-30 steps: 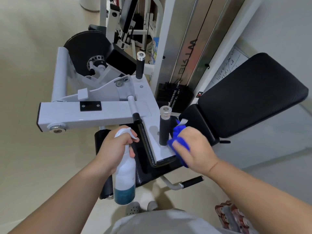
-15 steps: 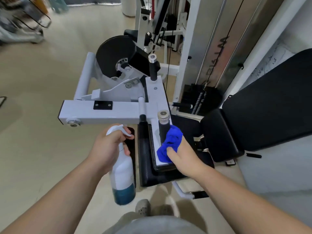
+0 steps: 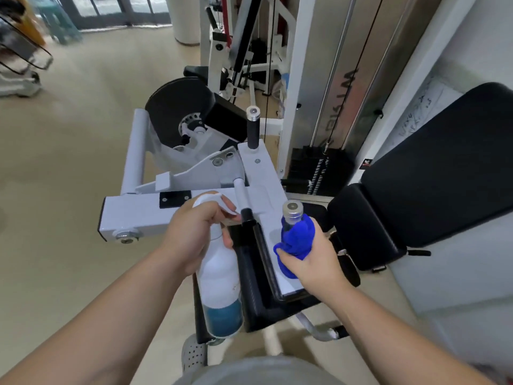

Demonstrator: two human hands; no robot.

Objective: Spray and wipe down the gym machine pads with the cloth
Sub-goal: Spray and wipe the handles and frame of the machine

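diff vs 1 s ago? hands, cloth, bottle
The right hand worked the blue cloth from the base of the near upright grip up around it; the cloth now wraps the grip just under its metal cap. Nothing was let go. The left hand holds the spray bottle as before, with no visible spraying.

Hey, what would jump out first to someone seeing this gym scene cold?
Probably the bright blue cloth, bunched in the right hand around the nearer upright black handle on the white machine frame. Next, the white spray bottle with teal liquid, held in the left hand, and the big black back pad at right.
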